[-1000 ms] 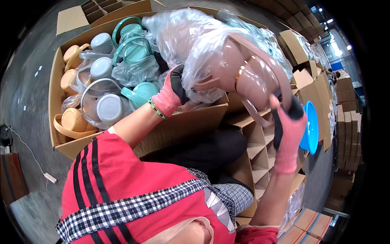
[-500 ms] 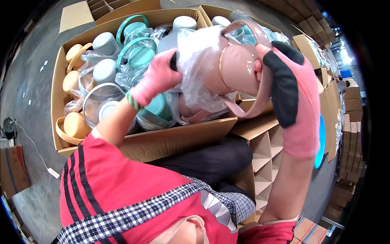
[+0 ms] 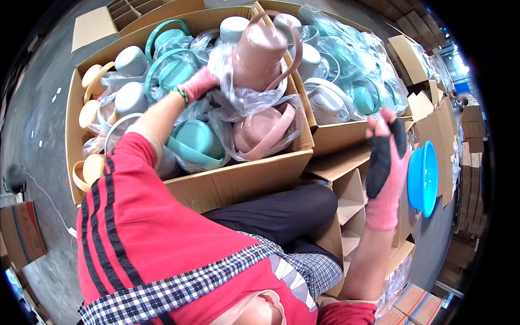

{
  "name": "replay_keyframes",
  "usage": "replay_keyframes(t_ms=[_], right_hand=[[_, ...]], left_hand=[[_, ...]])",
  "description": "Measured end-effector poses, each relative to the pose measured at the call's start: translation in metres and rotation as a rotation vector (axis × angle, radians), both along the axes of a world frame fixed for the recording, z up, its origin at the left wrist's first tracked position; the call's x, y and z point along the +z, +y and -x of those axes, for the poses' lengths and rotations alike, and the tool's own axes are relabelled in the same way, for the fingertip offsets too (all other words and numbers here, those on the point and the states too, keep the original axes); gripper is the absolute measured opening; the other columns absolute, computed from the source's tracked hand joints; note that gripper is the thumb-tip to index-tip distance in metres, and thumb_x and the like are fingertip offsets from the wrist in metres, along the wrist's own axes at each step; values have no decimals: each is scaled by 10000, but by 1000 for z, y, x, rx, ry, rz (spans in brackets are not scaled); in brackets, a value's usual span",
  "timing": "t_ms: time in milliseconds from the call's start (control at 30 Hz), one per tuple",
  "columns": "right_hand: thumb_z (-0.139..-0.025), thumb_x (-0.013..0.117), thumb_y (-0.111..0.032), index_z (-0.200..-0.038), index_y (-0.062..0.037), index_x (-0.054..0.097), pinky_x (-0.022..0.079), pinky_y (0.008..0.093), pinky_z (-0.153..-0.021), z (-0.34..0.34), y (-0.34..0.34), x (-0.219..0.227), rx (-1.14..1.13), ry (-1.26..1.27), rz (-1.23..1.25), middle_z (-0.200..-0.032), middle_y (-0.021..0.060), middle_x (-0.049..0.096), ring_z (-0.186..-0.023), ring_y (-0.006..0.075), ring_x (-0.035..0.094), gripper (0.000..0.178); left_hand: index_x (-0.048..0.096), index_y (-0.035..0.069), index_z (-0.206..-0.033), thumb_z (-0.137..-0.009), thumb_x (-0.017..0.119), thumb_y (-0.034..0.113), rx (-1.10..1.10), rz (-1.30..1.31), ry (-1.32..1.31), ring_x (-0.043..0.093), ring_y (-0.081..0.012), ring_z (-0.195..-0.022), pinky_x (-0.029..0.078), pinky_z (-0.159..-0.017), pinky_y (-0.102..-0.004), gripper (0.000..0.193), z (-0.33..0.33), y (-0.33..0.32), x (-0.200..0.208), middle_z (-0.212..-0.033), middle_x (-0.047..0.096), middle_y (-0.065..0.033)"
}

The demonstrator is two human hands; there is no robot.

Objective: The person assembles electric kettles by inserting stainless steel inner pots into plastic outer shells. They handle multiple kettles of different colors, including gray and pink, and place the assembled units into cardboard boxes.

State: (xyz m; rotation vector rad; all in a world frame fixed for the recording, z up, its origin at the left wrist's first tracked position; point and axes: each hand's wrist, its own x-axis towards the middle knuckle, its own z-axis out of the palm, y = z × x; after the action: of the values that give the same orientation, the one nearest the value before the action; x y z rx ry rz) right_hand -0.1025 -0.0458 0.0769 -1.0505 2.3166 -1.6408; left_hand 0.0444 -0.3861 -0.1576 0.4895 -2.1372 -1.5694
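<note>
A glossy pink jug-like vessel (image 3: 259,57) with a loop handle leans at the back right of the near carton (image 3: 238,181). A clear plastic bag (image 3: 223,67) is bunched around its left side and lower end. My left hand (image 3: 200,85), in a pink glove, is closed on this bag beside the vessel; its fingertips are hidden. Just in front of it lies another bagged pink vessel (image 3: 259,132), next to a teal one (image 3: 196,142). To the right, my right hand (image 3: 387,168), in a pink and black glove, is raised, empty, its fingers apart.
More vessels in yellow, white and teal fill the near carton. A second carton (image 3: 346,129) on the right holds bagged teal and white ones. A divided carton (image 3: 349,208) stands by my leg, and a blue basin (image 3: 428,179) is beyond my right hand.
The pink vessel has moved left and away from me, down into the near carton, and tipped more upright. My right hand has let go of it and drawn back toward me.
</note>
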Motion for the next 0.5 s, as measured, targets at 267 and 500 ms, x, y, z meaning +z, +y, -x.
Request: replay_keyframes(t_ms=[267,500], right_hand=[[-798,590,-110,-1135,13,476,377,261,-864,-18,99,-73,-222,-337,-186,-1030,65,520,-953,135,486,376],[-726,600,-138,-1056,16,470,306,402,-953,-76,143,-136,-121,220,-597,-1184,208,417,-1106,357,402,387]], left_hand=[[585,43,-1001,-730,555,237,-521,826,-938,559,-242,-920,421,-812,-340,335,34,-7,1,-986,601,-123],[562,-51,-947,-816,489,363,591,-368,-131,572,-219,-755,430,-740,-334,440,66,-60,25,-810,616,-112]])
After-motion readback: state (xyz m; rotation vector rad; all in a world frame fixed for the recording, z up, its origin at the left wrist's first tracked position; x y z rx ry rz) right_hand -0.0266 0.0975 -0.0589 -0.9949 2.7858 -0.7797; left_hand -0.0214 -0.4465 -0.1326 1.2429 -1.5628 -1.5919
